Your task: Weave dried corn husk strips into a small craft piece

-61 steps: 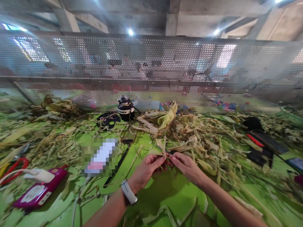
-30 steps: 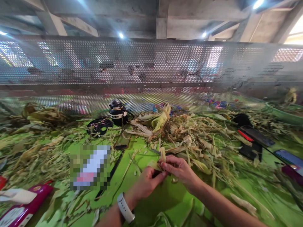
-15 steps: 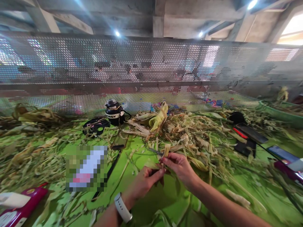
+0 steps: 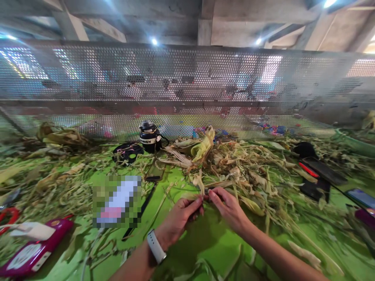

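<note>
Over the middle of the green table [image 4: 211,249], I had both hands close together, working at a dry husk strip [image 4: 199,185]. Left hand [image 4: 175,220]: thumb and fingers pressed together, pinching the lower end of the strip, which stuck up above them; white band [image 4: 156,246] on that wrist. Right hand [image 4: 231,210]: thumb and forefinger drawn in just beside the left fingertips, but I couldn't tell whether they pinched anything. Directly beyond lay a husk pile [image 4: 240,168], with a curled yellowish husk [image 4: 203,148] on it. Black jar [image 4: 150,136], white label band, stood left of the pile, a black item with pink marks [image 4: 126,153] beside it. Nearer, left of the hands, I logged a slim black rod [image 4: 146,205] next to a pixelated white-and-pink object [image 4: 118,201]. Far left: magenta device [image 4: 38,248] with a white plug [image 4: 35,231] over it, red loop handle [image 4: 11,214] behind. Right side: flat dark item with a red edge [image 4: 325,169], a phone [image 4: 361,197] farther right, green basin [image 4: 356,143] behind. Loose shreds covered much of the tabletop; a perforated metal screen [image 4: 187,66] ran across the back, people blurry through it.
</note>
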Demonstrator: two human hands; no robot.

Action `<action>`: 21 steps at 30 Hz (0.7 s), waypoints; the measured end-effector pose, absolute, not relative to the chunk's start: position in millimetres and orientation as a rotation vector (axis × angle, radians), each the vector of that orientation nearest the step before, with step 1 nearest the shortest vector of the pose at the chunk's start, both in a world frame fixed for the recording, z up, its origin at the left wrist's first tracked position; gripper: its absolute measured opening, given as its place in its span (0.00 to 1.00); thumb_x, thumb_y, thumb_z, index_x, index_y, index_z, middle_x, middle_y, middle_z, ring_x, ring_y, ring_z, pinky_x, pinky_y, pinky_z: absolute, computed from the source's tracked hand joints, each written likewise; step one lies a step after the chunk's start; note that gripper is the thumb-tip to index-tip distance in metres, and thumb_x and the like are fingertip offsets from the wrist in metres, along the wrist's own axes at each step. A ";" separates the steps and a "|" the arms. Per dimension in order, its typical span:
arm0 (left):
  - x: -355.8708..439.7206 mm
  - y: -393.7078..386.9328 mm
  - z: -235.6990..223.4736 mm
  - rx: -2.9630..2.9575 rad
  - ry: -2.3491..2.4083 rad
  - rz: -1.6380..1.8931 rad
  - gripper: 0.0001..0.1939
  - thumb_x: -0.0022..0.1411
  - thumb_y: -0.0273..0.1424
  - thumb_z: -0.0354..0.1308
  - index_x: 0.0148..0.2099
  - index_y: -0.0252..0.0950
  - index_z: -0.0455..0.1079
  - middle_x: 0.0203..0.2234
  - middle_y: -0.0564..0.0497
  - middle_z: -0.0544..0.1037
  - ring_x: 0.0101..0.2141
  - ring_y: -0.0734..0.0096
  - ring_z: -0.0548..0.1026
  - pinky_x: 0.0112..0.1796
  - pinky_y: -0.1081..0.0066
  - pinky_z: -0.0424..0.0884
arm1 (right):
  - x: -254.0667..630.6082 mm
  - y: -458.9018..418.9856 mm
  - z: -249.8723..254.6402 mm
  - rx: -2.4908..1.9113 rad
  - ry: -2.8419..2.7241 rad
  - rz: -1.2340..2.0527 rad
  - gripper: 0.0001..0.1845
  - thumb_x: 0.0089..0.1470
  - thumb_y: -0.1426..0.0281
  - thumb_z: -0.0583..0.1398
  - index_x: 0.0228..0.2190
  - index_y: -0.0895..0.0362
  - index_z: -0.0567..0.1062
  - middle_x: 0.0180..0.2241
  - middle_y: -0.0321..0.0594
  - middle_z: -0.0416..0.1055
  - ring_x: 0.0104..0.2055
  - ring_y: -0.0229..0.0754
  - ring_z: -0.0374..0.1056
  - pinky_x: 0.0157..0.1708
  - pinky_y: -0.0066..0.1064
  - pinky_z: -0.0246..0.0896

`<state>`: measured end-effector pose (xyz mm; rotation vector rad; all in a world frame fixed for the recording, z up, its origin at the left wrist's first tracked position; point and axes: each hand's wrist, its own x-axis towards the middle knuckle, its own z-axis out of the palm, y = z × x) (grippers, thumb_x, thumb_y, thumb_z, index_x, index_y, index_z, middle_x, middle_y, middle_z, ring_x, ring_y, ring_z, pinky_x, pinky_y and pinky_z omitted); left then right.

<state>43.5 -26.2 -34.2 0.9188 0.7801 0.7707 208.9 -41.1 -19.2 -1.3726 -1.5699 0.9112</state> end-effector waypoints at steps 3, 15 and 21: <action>45.6 -28.1 -27.7 0.948 0.850 0.794 0.15 0.50 0.42 0.62 0.28 0.34 0.68 0.16 0.57 0.68 0.18 0.80 0.61 0.20 0.79 0.54 | 209.1 -40.8 -19.8 -1.305 -1.585 0.975 0.22 0.54 0.52 0.52 0.29 0.58 0.72 0.28 0.38 0.66 0.32 0.40 0.62 0.33 0.29 0.57; 51.1 -35.5 -35.6 1.291 1.067 1.031 0.16 0.57 0.45 0.53 0.35 0.36 0.64 0.16 0.56 0.69 0.16 0.75 0.65 0.18 0.76 0.59 | 191.4 -51.0 -26.9 -1.012 -1.038 1.609 0.11 0.48 0.63 0.61 0.26 0.59 0.71 0.24 0.34 0.67 0.27 0.36 0.62 0.31 0.27 0.57; 54.7 -40.7 -38.6 1.386 1.095 1.080 0.16 0.58 0.44 0.53 0.36 0.35 0.69 0.16 0.56 0.69 0.16 0.75 0.64 0.18 0.75 0.59 | 191.9 -50.3 -26.7 -0.971 -0.955 1.642 0.05 0.43 0.69 0.62 0.26 0.58 0.73 0.25 0.34 0.69 0.30 0.37 0.63 0.34 0.26 0.59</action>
